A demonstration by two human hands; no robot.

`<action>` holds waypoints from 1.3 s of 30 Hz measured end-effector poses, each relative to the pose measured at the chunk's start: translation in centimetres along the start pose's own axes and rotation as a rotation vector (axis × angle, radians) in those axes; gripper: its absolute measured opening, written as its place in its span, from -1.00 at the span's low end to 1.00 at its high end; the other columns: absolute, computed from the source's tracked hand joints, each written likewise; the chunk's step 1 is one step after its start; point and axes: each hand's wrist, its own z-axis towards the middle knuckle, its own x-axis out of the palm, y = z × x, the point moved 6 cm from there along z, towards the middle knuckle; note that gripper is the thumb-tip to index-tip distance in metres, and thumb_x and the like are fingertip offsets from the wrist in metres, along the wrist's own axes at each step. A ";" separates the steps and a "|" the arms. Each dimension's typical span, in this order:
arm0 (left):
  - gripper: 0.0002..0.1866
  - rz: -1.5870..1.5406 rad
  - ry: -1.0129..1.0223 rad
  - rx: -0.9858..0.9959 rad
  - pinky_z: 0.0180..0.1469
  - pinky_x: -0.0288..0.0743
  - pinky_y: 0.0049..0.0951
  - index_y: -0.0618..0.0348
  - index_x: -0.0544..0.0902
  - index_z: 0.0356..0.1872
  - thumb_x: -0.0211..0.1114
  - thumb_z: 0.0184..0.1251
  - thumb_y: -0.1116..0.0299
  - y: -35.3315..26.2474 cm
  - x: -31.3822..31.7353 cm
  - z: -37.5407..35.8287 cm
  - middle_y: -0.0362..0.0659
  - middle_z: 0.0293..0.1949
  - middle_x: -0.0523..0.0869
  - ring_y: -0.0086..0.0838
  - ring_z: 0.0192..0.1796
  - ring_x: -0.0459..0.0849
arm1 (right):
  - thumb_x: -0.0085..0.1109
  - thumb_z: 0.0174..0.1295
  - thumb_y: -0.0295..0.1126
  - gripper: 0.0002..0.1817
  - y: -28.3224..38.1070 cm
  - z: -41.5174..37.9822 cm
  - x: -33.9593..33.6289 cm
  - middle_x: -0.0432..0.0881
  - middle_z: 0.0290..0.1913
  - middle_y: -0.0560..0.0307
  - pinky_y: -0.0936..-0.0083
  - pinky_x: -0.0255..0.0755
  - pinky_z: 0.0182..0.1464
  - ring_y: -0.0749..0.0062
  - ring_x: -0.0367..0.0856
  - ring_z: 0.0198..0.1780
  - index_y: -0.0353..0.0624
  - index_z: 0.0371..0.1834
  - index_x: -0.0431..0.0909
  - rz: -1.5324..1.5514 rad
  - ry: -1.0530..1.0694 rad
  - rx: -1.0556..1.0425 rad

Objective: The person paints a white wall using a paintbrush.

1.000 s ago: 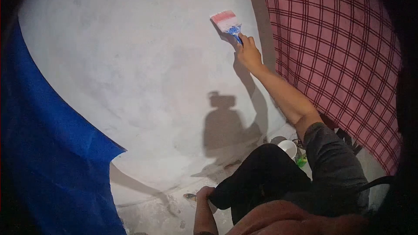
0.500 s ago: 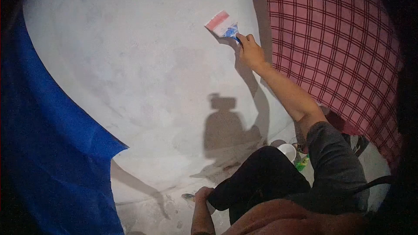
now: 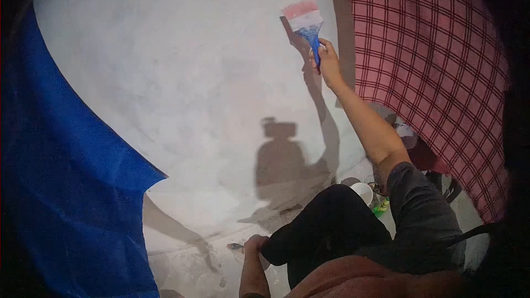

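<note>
My right hand (image 3: 327,65) is closed round the blue handle of a wide flat paintbrush (image 3: 303,15). The brush points upward, with a pink band at its top and a white band below. It is close to the whitish wall (image 3: 165,77) and casts a shadow on it; whether it touches cannot be told. Low down beside my bent knee, my left hand (image 3: 256,242) is closed, its fingers mostly hidden. A small grey-and-orange object (image 3: 236,247) sticks out from it, too small to name.
Blue sheeting (image 3: 83,160) covers the left side. On the right hangs a pink checked cloth (image 3: 419,38). A white bowl-like container (image 3: 362,193) and a green-yellow packet (image 3: 381,207) are on the floor (image 3: 193,276) by my right knee.
My right hand has moved slightly right, and the paintbrush has swung from slanting up-left to nearly upright. My left hand stays by the knee.
</note>
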 end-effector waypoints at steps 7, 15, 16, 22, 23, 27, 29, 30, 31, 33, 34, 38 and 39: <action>-0.34 -0.180 0.000 -0.234 0.26 0.40 -0.13 0.20 0.65 0.07 0.20 0.14 -0.17 -4.2 -5.1 -9.0 0.05 0.18 0.61 -0.11 0.26 0.56 | -0.21 0.52 -0.21 -0.70 -0.8 0.5 -0.1 0.49 -0.44 0.25 0.68 0.13 -0.71 0.68 0.33 -0.65 -0.06 0.18 0.34 0.268 0.061 0.288; -0.33 -0.148 0.048 -0.149 0.27 0.40 -0.15 0.16 0.66 0.06 0.18 0.14 -0.20 -3.7 -6.0 -7.3 0.04 0.17 0.63 -0.12 0.25 0.57 | -0.22 0.51 -0.20 -0.74 -2.9 1.0 1.1 0.46 -0.46 0.25 0.66 0.07 -0.74 0.67 0.27 -0.66 0.01 0.12 0.37 0.295 -0.036 0.371; -0.33 -0.175 0.068 -0.151 0.28 0.39 -0.14 0.15 0.66 0.08 0.18 0.15 -0.20 -3.7 -6.4 -7.8 0.03 0.19 0.61 -0.12 0.26 0.57 | -0.22 0.51 -0.20 -0.74 -3.1 1.1 1.3 0.46 -0.46 0.25 0.66 0.07 -0.74 0.67 0.27 -0.66 0.01 0.12 0.37 0.298 -0.036 0.370; -0.38 -0.164 0.059 -0.222 0.28 0.38 -0.14 0.11 0.65 0.09 0.17 0.17 -0.15 -3.9 -6.9 -8.7 0.03 0.19 0.61 -0.11 0.25 0.56 | -0.22 0.50 -0.23 -0.75 -3.4 0.7 1.8 0.45 -0.47 0.23 0.70 0.06 -0.75 0.67 0.24 -0.68 -0.01 0.10 0.38 0.451 -0.049 0.374; -0.38 -0.165 0.055 -0.228 0.28 0.38 -0.14 0.11 0.65 0.09 0.17 0.17 -0.15 -3.7 -6.8 -8.7 0.03 0.19 0.61 -0.11 0.25 0.56 | -0.22 0.51 -0.20 -0.74 -3.5 0.7 1.3 0.46 -0.48 0.21 0.69 0.07 -0.77 0.65 0.25 -0.70 -0.02 0.10 0.38 0.533 -0.079 0.361; -0.37 -0.144 0.000 -0.142 0.28 0.38 -0.15 0.13 0.65 0.09 0.18 0.17 -0.15 -3.7 -6.5 -8.3 -0.01 0.19 0.62 -0.13 0.26 0.56 | -0.22 0.51 -0.19 -0.74 -4.4 0.1 -0.2 0.45 -0.49 0.23 0.70 0.05 -0.78 0.65 0.24 -0.71 0.00 0.08 0.39 0.610 -0.106 0.381; -0.36 -0.159 0.011 -0.157 0.28 0.38 -0.15 0.14 0.65 0.09 0.19 0.15 -0.15 -3.1 -5.9 -6.9 -0.02 0.19 0.62 -0.14 0.27 0.56 | -0.20 0.50 -0.19 -0.76 -4.7 -0.1 -0.8 0.44 -0.49 0.25 0.72 0.05 -0.78 0.67 0.24 -0.71 0.02 0.06 0.39 0.604 -0.107 0.407; -0.36 -0.171 0.039 -0.182 0.29 0.37 -0.15 0.14 0.66 0.09 0.20 0.14 -0.16 -2.0 -4.8 -4.9 -0.02 0.19 0.62 -0.14 0.27 0.56 | -0.17 0.50 -0.18 -0.78 -5.4 -0.1 -0.8 0.44 -0.49 0.25 0.72 0.04 -0.77 0.67 0.24 -0.71 0.02 0.04 0.39 0.571 -0.070 0.386; -0.35 -0.187 0.063 -0.212 0.29 0.37 -0.15 0.14 0.66 0.08 0.21 0.14 -0.17 -1.6 -4.6 -4.5 -0.02 0.19 0.62 -0.14 0.27 0.56 | -0.13 0.50 -0.17 -0.78 -5.4 0.0 -0.5 0.44 -0.49 0.26 0.72 0.04 -0.77 0.67 0.24 -0.71 0.02 0.02 0.39 0.543 -0.028 0.365; -0.39 -0.185 0.015 -0.206 0.23 0.41 -0.17 0.17 0.68 0.01 0.19 0.16 -0.16 -1.7 -4.9 -4.4 0.02 0.11 0.66 -0.12 0.21 0.60 | -0.09 0.49 -0.15 -0.78 -5.4 0.0 -0.2 0.44 -0.49 0.26 0.73 0.04 -0.77 0.68 0.24 -0.71 0.01 0.00 0.39 0.514 -0.040 0.353; -0.41 -0.185 -0.028 -0.203 0.17 0.45 -0.18 0.20 0.71 -0.06 0.18 0.18 -0.14 -1.8 -5.3 -5.0 0.06 0.04 0.70 -0.09 0.15 0.64 | -0.06 0.48 -0.14 -0.77 -5.4 -0.2 0.1 0.44 -0.50 0.26 0.73 0.04 -0.76 0.68 0.24 -0.71 0.00 -0.01 0.39 0.483 -0.052 0.346; -0.43 -0.115 -0.012 -0.171 0.20 0.44 -0.16 0.19 0.72 -0.07 0.17 0.19 -0.13 -2.9 -6.4 -5.8 0.05 0.04 0.70 -0.09 0.16 0.64 | -0.01 0.45 -0.14 -0.75 -5.4 -0.4 1.2 0.44 -0.51 0.27 0.72 0.05 -0.76 0.69 0.25 -0.71 -0.03 -0.01 0.38 0.476 -0.071 0.369; -0.43 -0.114 -0.020 -0.155 0.21 0.43 -0.15 0.19 0.71 -0.06 0.17 0.19 -0.13 -2.3 -5.8 -4.8 0.06 0.05 0.69 -0.10 0.18 0.63 | 0.00 0.45 -0.14 -0.75 -5.5 -0.3 1.5 0.44 -0.51 0.27 0.72 0.06 -0.76 0.69 0.25 -0.71 -0.04 -0.01 0.38 0.494 -0.063 0.351</action>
